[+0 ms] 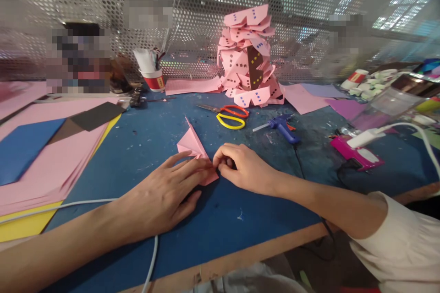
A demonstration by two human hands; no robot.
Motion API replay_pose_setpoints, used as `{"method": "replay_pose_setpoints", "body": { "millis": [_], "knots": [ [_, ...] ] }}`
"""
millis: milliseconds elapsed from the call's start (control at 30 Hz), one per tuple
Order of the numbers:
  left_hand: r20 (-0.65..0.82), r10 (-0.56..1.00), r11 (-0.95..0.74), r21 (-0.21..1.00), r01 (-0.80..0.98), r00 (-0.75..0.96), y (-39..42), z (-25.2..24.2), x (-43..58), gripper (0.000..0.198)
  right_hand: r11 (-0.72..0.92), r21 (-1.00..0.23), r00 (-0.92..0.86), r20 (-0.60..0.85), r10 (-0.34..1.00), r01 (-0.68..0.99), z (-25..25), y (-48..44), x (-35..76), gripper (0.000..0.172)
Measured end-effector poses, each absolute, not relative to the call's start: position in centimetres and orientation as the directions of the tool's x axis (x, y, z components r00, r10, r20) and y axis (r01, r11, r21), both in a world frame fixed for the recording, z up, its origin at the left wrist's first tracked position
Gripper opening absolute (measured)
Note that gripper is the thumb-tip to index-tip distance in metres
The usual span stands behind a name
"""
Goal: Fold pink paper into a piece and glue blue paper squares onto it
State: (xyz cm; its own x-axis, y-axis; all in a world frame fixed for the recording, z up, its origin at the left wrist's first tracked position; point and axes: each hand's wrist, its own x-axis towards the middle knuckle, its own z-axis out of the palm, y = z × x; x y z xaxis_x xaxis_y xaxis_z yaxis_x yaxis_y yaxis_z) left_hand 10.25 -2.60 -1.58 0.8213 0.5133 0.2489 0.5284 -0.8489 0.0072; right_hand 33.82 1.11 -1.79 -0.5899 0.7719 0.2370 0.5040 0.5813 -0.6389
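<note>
A folded pink paper piece (193, 144) lies on the blue table mat (144, 146), one pointed flap standing up. My left hand (165, 192) lies flat on its near part, fingers stretched out and pressing it down. My right hand (240, 167) is curled, with its fingertips pinched on the paper's right edge beside the left fingertips. Both forearms reach in from the near edge.
A pile of folded pink paper pieces (249, 59) stands at the back. In front of it lie scissors (230, 116) and a blue glue gun (283, 127). A pink glue gun (355, 153) is at the right. Stacked coloured sheets (51, 151) cover the left; a white cable (85, 203) crosses near me. A red-white cup (153, 78) holds tools.
</note>
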Motion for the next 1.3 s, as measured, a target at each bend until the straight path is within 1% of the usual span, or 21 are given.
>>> {"method": "replay_pose_setpoints", "body": {
  "millis": [167,400,500,600,667,800,867,1067,1200,1300],
  "knots": [
    [0.181,0.565,-0.824,0.064,0.563,0.805,-2.5,-1.4,10.3,0.036,0.575,-0.648,-0.585,0.236,0.776,0.500,-1.8,1.1,33.8,0.017],
    [0.180,0.568,-0.822,0.077,0.564,0.803,-2.1,-1.4,10.1,0.032,0.582,-0.653,-0.586,0.250,0.770,0.486,-2.1,1.2,33.9,0.015],
    [0.173,0.568,-0.823,0.091,0.561,0.805,-2.0,-1.5,9.8,0.037,0.582,-0.658,-0.584,0.257,0.770,0.477,-2.0,1.2,33.9,0.015],
    [0.186,0.570,-0.821,0.114,0.559,0.800,-2.0,-1.7,9.5,0.041,0.576,-0.667,-0.588,0.248,0.770,0.472,-1.9,1.0,33.9,0.009],
    [0.205,0.578,-0.816,0.134,0.563,0.790,-2.0,-1.8,9.5,0.039,0.584,-0.650,-0.595,0.243,0.766,0.487,-1.8,0.9,33.9,0.003],
    [0.196,0.574,-0.819,0.169,0.549,0.795,-2.0,-1.8,9.4,0.028,0.649,-0.551,-0.622,0.272,0.734,0.525,-2.0,0.8,33.8,0.009],
    [0.188,0.572,-0.819,0.172,0.547,0.798,-2.0,-1.7,9.4,0.027,0.661,-0.529,-0.631,0.272,0.726,0.532,-2.0,0.8,33.8,0.010],
    [0.211,0.574,-0.818,0.202,0.539,0.791,-2.3,-1.3,9.5,0.033,0.636,-0.564,-0.629,0.243,0.738,0.528,-1.8,0.9,33.9,0.008],
    [0.265,0.582,-0.812,0.231,0.535,0.769,-2.3,-1.4,9.5,0.038,0.617,-0.585,-0.622,0.231,0.748,0.526,-1.6,0.9,33.9,0.003],
    [0.327,0.580,-0.814,0.238,0.529,0.746,-2.1,-1.8,9.3,0.040,0.639,-0.560,-0.632,0.243,0.736,0.527,-1.5,0.7,34.0,0.009]
  ]
}}
